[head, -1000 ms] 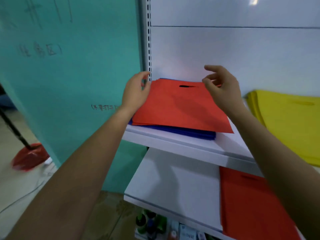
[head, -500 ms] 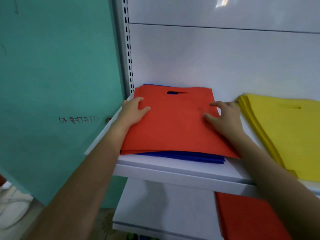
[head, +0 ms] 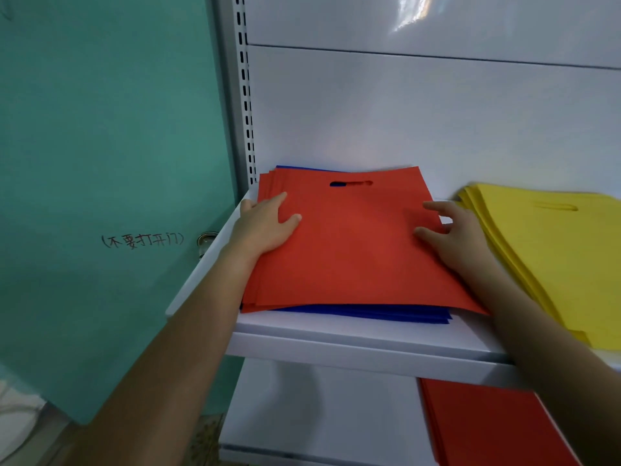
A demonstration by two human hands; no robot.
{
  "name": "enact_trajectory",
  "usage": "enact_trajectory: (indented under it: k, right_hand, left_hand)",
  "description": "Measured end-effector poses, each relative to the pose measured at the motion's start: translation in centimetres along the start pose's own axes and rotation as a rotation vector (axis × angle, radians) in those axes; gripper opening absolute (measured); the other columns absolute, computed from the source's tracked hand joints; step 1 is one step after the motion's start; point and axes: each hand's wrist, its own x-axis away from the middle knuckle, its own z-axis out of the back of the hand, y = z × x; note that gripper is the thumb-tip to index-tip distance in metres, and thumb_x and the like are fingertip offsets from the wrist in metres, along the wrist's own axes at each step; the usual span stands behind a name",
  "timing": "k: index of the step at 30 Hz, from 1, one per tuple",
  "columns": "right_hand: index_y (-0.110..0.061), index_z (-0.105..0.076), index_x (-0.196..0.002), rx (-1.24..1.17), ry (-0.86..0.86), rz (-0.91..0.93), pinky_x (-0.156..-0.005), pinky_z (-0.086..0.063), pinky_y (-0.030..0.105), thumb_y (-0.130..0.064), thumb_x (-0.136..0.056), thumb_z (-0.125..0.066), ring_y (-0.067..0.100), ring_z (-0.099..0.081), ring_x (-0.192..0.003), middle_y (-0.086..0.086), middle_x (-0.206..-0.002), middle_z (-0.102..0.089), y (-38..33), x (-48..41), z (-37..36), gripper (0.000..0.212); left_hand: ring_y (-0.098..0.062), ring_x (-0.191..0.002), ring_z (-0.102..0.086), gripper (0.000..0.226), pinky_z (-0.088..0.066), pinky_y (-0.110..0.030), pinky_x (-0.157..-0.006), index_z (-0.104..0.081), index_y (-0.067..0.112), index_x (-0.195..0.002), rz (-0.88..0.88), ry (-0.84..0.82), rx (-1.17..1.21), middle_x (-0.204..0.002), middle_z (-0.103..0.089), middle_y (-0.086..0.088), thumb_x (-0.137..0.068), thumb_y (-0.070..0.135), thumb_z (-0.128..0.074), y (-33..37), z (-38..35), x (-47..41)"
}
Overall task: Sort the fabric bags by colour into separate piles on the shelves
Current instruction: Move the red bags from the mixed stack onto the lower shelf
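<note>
The blue bags (head: 363, 312) are almost all hidden under the red bags (head: 353, 250); only their front edge, a thin strip at the back and a bit through the handle hole show. The yellow bags (head: 554, 250) are cut off by the picture's right edge. On the lower shelf (head: 319, 408) a second red pile (head: 487, 425) runs out at the bottom edge, partly covered by the right arm (head: 551, 358).

I can read one piece of writing from here: a handwritten line (head: 142, 240) in dark marker, "(不要打开门)", brackets included, meaning "do not open the door". It stands on the teal door (head: 100, 139) beside the shelf's (head: 353, 344) left edge, just left of the round metal knob (head: 206, 238).
</note>
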Motion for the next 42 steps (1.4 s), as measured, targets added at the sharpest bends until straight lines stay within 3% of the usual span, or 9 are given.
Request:
enact_trajectory:
  k: [4, 9, 13, 20, 25, 31, 35, 38, 42]
  right_hand:
    - [-0.015, -0.06, -0.118, -0.025, -0.019, -0.006, -0.083, -0.035, 0.022, -0.009, -0.082, -0.067, 0.014, -0.048, -0.101, 0.007, -0.119, -0.057, -0.1, 0.3, 0.0, 0.037]
    - [-0.011, -0.065, -0.109, 0.037, 0.026, 0.128, -0.067, -0.031, 0.01, -0.003, -0.083, -0.063, 0.01, -0.047, -0.088, -0.002, -0.101, -0.059, -0.8, 0.9, 0.3, 0.027]
    - [-0.009, -0.068, -0.102, 0.03, 0.077, 0.184, -0.066, -0.033, 0.001, -0.001, -0.084, -0.061, -0.001, -0.05, -0.071, -0.004, -0.093, -0.06, -1.8, 1.8, 1.4, 0.022]
    - [-0.011, -0.065, -0.113, -0.094, 0.212, 0.09, -0.071, -0.037, 0.001, -0.001, -0.088, -0.057, -0.009, -0.053, -0.078, -0.007, -0.099, -0.062, -2.1, 8.7, 3.7, 0.029]
    - [-0.022, -0.059, -0.118, -0.141, 0.332, -0.016, -0.068, -0.036, 0.006, -0.004, -0.089, -0.055, -0.013, -0.05, -0.071, -0.016, -0.09, -0.057, -1.5, 14.9, 6.5, 0.034]
    - [-0.023, -0.049, -0.127, -0.087, 0.366, -0.111, -0.083, -0.032, -0.002, -0.006, -0.088, -0.058, -0.009, -0.045, -0.1, -0.013, -0.115, -0.049, 1.3, 23.0, 9.0, 0.043]
    - [-0.03, -0.04, -0.127, -0.121, 0.33, -0.189, -0.088, -0.03, -0.003, -0.014, -0.085, -0.056, -0.01, -0.042, -0.106, -0.019, -0.117, -0.044, 4.5, 28.9, 10.1, 0.048]
    - [-0.028, -0.042, -0.128, -0.164, 0.33, -0.261, -0.087, -0.031, -0.002, -0.017, -0.081, -0.052, -0.019, -0.041, -0.105, -0.021, -0.118, -0.042, 7.6, 33.4, 10.9, 0.049]
    - [-0.024, -0.048, -0.125, -0.137, 0.319, -0.37, -0.087, -0.033, 0.0, -0.002, -0.087, -0.057, -0.001, -0.046, -0.107, -0.005, -0.117, -0.047, 12.2, 37.8, 12.3, 0.044]
  left_hand:
    - [-0.026, -0.132, -0.024, 0.056, -0.028, -0.038, -0.107, -0.034, 0.028, -0.141, -0.029, 0.05, 0.041, -0.137, -0.048, -0.003, -0.09, 0.043, -0.051, -0.4, -0.2, -0.2]
    - [-0.024, -0.12, -0.042, 0.043, -0.035, -0.033, -0.098, -0.055, 0.022, -0.125, -0.15, 0.182, 0.064, -0.125, -0.056, -0.003, -0.084, 0.032, -0.063, -0.3, -0.1, -0.2]
    - [-0.018, -0.101, -0.056, 0.034, -0.036, -0.02, -0.085, -0.061, 0.01, -0.119, -0.217, 0.238, 0.156, -0.117, -0.057, -0.008, -0.084, 0.013, -0.063, -0.1, 0.2, 0.1]
    - [-0.008, -0.087, -0.054, 0.031, -0.037, 0.0, -0.075, -0.064, 0.007, -0.112, -0.415, 0.271, 0.354, -0.11, -0.059, -0.007, -0.084, -0.004, -0.055, 1.5, 1.3, 1.3]
    - [0.016, -0.076, -0.053, 0.034, -0.037, 0.002, -0.077, -0.065, 0.009, -0.113, -0.512, 0.198, 0.433, -0.103, -0.059, 0.004, -0.084, -0.003, -0.052, 4.2, 1.1, 3.7]
    - [0.013, -0.078, -0.051, 0.039, -0.039, 0.0, -0.076, -0.059, 0.006, -0.12, -0.639, 0.059, 0.552, -0.108, -0.051, 0.01, -0.082, -0.003, -0.059, 8.0, -2.0, 10.8]
    - [-0.002, -0.109, -0.045, 0.053, -0.034, -0.003, -0.089, -0.049, 0.017, -0.131, -0.62, -0.096, 0.518, -0.126, -0.039, 0.011, -0.082, 0.005, -0.066, 9.6, -5.7, 17.1]
    - [0.004, -0.116, -0.037, 0.057, -0.032, -0.008, -0.095, -0.045, 0.014, -0.135, -0.681, -0.135, 0.466, -0.128, -0.037, 0.011, -0.082, 0.005, -0.065, 10.8, -8.7, 20.9]
    - [0.002, -0.111, -0.037, 0.057, -0.03, -0.005, -0.087, -0.045, 0.015, -0.134, -0.664, -0.227, 0.464, -0.127, -0.033, 0.012, -0.082, -0.004, -0.06, 13.8, -13.5, 24.5]
